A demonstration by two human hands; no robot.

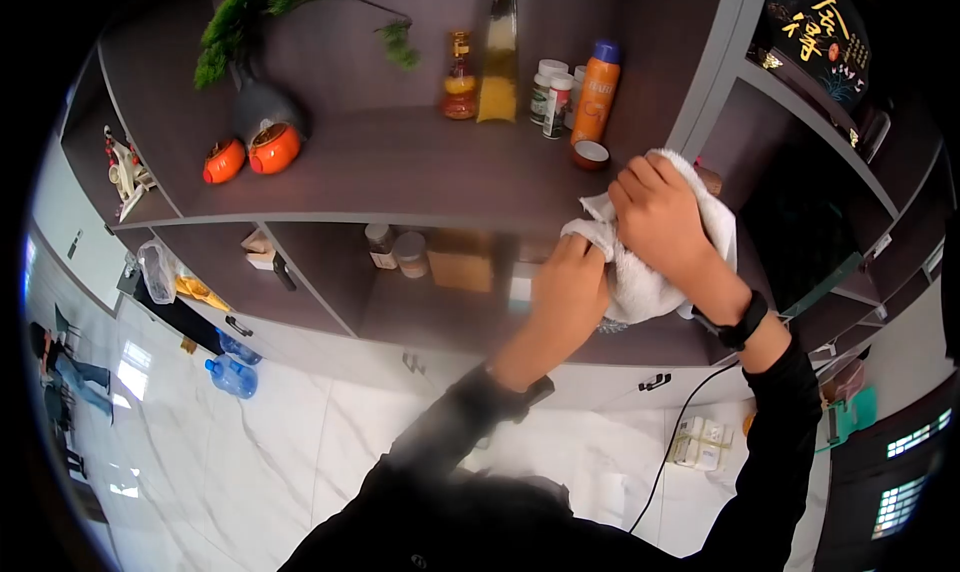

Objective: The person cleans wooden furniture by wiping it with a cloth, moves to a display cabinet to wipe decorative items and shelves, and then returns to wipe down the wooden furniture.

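A white cloth is bunched up at the right end of the shelf's front edge. My right hand grips it from above with curled fingers. Lower and to the left, my left hand pinches a fold of the same cloth. Whether anything is wrapped inside the cloth is hidden. Just behind the hands stands a small brown cup with a pale top. An orange spray can with a blue cap rises behind that cup.
White bottles, a tall yellow-filled bottle and an amber bottle line the upper shelf. Orange persimmon-shaped ornaments and a dark vase stand left. Jars occupy the lower shelf. A black cable hangs right.
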